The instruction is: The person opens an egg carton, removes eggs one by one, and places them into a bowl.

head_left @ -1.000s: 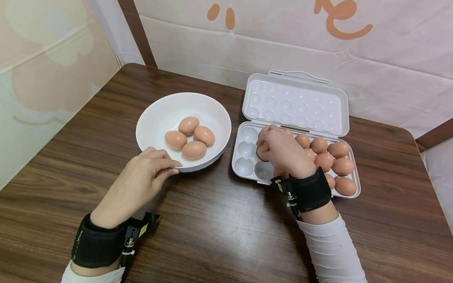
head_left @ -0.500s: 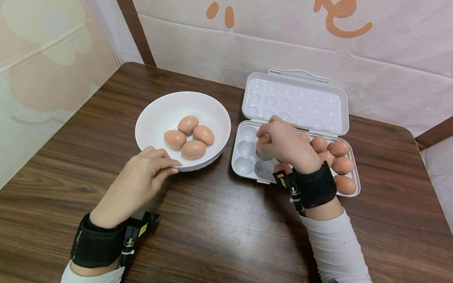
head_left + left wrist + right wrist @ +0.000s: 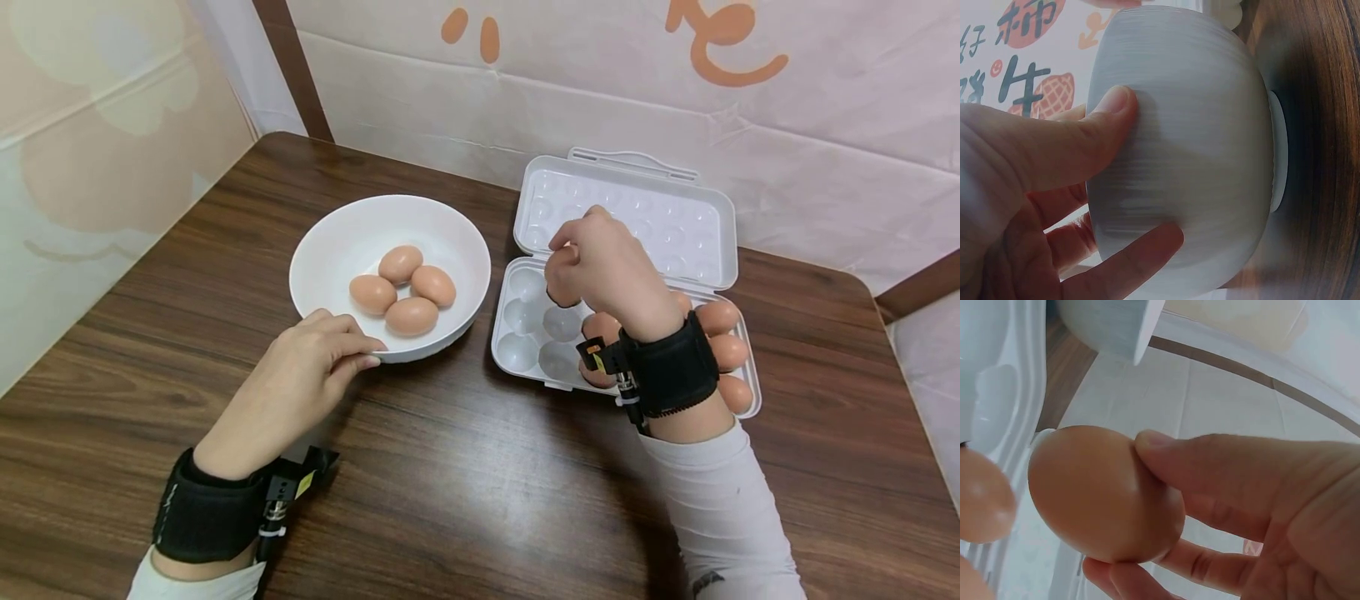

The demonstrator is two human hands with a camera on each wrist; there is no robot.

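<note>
Brown and smooth, the egg (image 3: 558,293) sits pinched in your right hand (image 3: 603,271) above the open carton (image 3: 517,321) on the table (image 3: 450,492); your left hand (image 3: 296,387) grips the bowl (image 3: 330,237), which holds four eggs.

Left wrist: thumb and fingers (image 3: 1141,250) press the bowl's white wall.

Right wrist: thumb and fingers (image 3: 1210,565) curl round the egg, matte, unmarked.

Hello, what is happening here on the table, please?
A person is working with brown eggs at a wooden table. The right hand pinches one egg above the open white egg box, where several eggs sit and the left cells are empty. The left hand holds the rim of a white bowl with four eggs inside.
</note>
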